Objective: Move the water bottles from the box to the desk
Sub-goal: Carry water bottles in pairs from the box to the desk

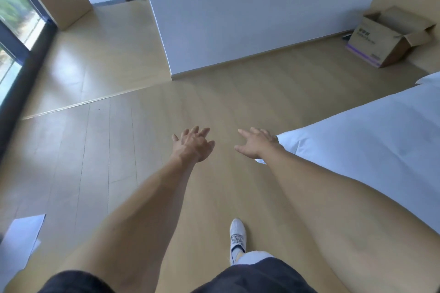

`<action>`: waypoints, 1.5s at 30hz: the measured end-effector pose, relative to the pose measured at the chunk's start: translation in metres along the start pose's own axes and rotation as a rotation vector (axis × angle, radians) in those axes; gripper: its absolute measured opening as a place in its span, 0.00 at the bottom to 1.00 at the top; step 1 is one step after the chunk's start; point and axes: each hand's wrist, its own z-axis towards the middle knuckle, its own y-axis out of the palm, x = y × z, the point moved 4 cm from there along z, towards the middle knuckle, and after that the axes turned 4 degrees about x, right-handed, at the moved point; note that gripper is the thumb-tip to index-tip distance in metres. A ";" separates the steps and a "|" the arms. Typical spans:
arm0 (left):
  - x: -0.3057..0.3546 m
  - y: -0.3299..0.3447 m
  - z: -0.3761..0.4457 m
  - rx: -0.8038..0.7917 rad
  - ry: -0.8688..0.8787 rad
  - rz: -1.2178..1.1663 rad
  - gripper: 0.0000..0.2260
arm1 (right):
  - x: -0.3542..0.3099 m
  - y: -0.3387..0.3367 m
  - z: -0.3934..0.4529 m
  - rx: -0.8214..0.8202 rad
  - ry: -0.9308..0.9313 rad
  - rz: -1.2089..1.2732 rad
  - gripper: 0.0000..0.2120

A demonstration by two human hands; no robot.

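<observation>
Empty left hand (193, 145), right hand (258, 143), fingers spread, distant cardboard box (390, 38), contents unclear

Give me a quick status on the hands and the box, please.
Left hand and right hand open, empty. Box open on floor, far right by the wall; no bottles visible. Bed alongside on the right.

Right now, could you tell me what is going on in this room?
A person is walking across the wooden floor with both arms stretched forward. The left hand and right hand are open and hold nothing. An open cardboard box sits on the floor by the far wall, out of reach. A white bed lies to the right. No bottles or desk are visible.
</observation>
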 end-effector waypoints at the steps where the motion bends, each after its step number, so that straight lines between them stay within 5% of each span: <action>1: 0.001 -0.010 0.021 -0.009 -0.007 0.008 0.26 | -0.001 -0.010 0.021 -0.002 -0.001 0.010 0.34; 11: 0.042 -0.080 0.209 -0.018 0.033 0.010 0.26 | 0.024 -0.100 0.182 0.004 0.048 0.046 0.33; 27: 0.148 -0.157 0.549 -0.071 0.343 0.051 0.26 | 0.098 -0.223 0.440 0.046 0.344 0.080 0.32; 45: 0.394 -0.200 0.798 -0.104 0.703 0.210 0.27 | 0.288 -0.322 0.634 0.137 0.653 0.254 0.31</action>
